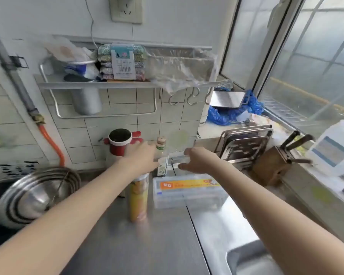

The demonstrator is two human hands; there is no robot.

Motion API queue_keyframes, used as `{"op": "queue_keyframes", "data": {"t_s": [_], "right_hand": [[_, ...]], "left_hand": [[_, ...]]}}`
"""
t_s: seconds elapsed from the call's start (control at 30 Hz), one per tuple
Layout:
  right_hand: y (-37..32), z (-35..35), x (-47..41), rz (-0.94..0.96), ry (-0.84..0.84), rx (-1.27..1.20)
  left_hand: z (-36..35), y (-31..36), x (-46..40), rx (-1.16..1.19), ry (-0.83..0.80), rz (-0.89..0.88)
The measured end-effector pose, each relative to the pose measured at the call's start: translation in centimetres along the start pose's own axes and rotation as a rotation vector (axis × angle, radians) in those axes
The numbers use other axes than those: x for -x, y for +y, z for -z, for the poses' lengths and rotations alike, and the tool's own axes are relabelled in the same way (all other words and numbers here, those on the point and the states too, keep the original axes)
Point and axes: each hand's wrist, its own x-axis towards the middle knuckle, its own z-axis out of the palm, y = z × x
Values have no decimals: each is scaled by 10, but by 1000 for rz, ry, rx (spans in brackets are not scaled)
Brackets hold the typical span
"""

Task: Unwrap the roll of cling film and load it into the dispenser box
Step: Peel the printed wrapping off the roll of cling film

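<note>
A tall roll in a yellow-orange wrapper (139, 197) stands upright on the steel counter (147, 245). Right of it lies the clear plastic dispenser box (187, 192) with an orange label, shut as far as I can tell. My left hand (142, 155) reaches forward just above and behind the roll's top, fingers spread, close to a small bottle (160, 153). My right hand (197, 159) hovers beyond the box's far edge, thumb and fingers apart with nothing between them. The picture is motion-blurred.
A steel bowl (38, 195) sits at the left and a red mug (120, 144) by the tiled wall. Behind the box stand a tray rack (246, 147) and a knife block (274, 167). The sink (254, 259) is at lower right. A wall shelf (127, 84) hangs overhead.
</note>
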Motion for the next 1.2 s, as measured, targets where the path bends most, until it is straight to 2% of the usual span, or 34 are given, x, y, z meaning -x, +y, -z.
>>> {"op": "queue_keyframes", "data": {"t_s": [0.23,0.37,0.6,0.87,1.07,1.2], "right_hand": [[-16,-60,-14,17,-19,-51],[-12,-98,-18,34,-25,-110],[-11,-151,-20,25,-3,-292],[-23,-208,29,-21,-46,-626],[-33,-235,84,-81,32,-761],[-43,-255,108,-207,143,-874]], "left_hand": [[-57,-25,6,4,-84,34],[-83,-28,11,142,68,100],[-104,-24,38,130,389,142],[-123,-1,103,145,653,79],[-129,26,168,244,824,12],[-130,36,206,341,872,-83]]}}
